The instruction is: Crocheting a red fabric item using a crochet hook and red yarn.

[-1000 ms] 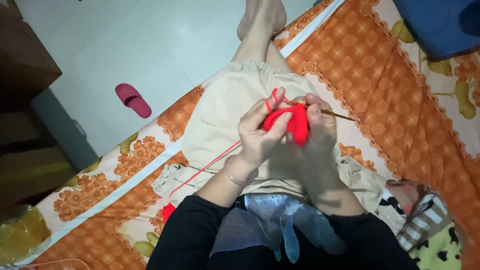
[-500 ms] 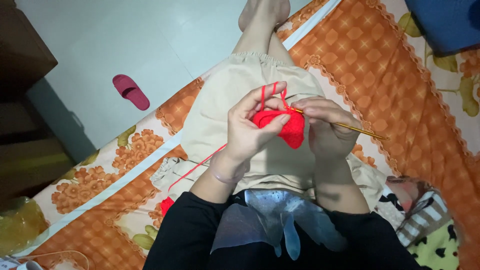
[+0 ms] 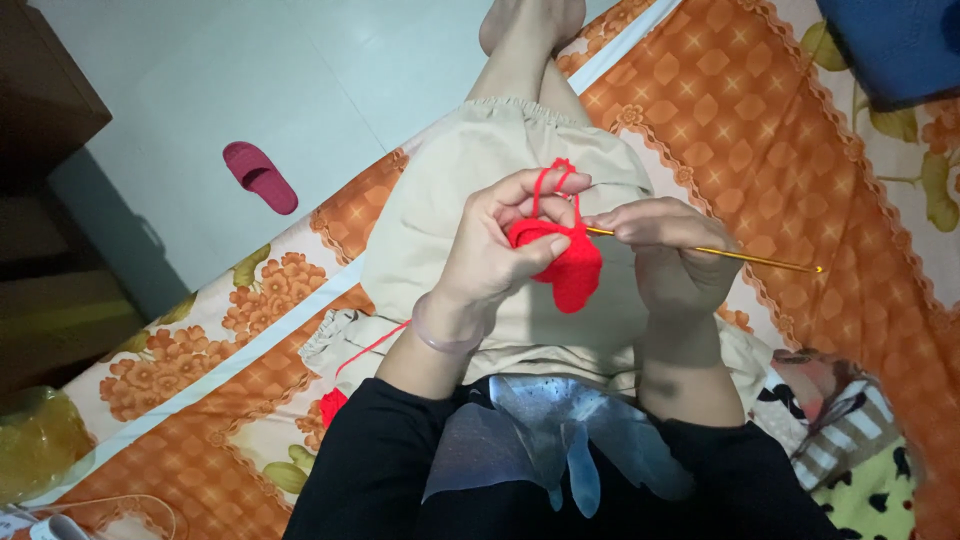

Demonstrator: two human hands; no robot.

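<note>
My left hand [image 3: 500,245] pinches a small red crocheted piece [image 3: 568,262] over my lap, with red yarn looped over its raised fingers. My right hand [image 3: 675,250] grips a thin golden crochet hook [image 3: 740,256]; the hook's tip sits at the top edge of the red piece and its tail points right. A strand of red yarn [image 3: 372,346] runs down past my left wrist to a red yarn ball [image 3: 332,405] partly hidden by my sleeve. I sit on the bed edge in beige shorts [image 3: 470,190].
An orange flowered bedsheet [image 3: 760,110] covers the bed. A pink slipper [image 3: 260,176] lies on the pale floor to the left. Dark wooden furniture [image 3: 45,110] stands at far left. A blue cushion [image 3: 900,45] is top right, patterned cloth [image 3: 850,430] bottom right.
My right hand has drawn the hook out to the right, then settled with its tip at the piece's top. My left hand lifted the yarn loop a little higher.
</note>
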